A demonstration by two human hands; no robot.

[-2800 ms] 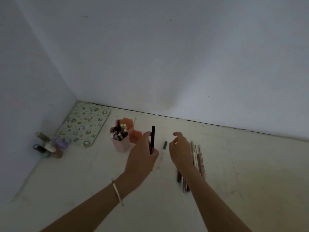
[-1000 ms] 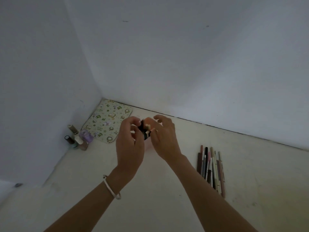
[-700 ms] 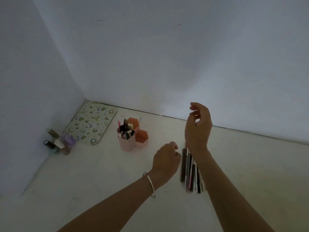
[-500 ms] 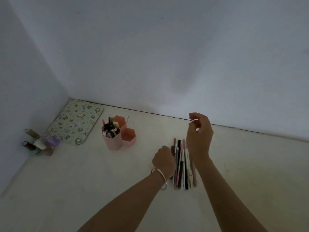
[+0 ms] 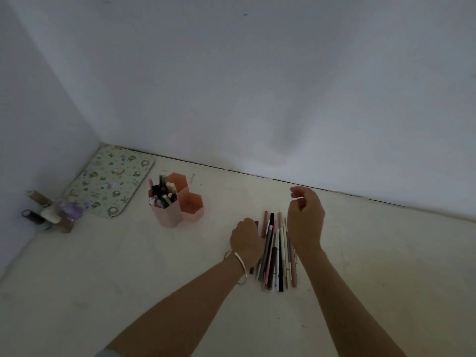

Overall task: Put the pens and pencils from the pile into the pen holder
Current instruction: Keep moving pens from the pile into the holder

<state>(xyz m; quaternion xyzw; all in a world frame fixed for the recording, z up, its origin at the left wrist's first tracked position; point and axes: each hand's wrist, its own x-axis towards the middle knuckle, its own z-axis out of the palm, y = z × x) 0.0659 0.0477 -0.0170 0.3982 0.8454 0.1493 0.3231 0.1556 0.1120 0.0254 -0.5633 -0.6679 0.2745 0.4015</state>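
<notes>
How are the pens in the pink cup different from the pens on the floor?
The pens in the pen holder stand upright, bunched in one compartment; the pile lies flat, side by side. The pile sits between the left hand and right hand; the holder's pens stand apart, untouched. Both sets mix colours.

Bare floor (image 5: 219,243) gives you open passage from pile (image 5: 277,256) to pen holder (image 5: 177,202); its near cell (image 5: 163,198) is crowded, two stand empty.

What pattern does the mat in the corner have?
The mat shows small floral, cartoon-like motifs on pale green, head view.
</notes>
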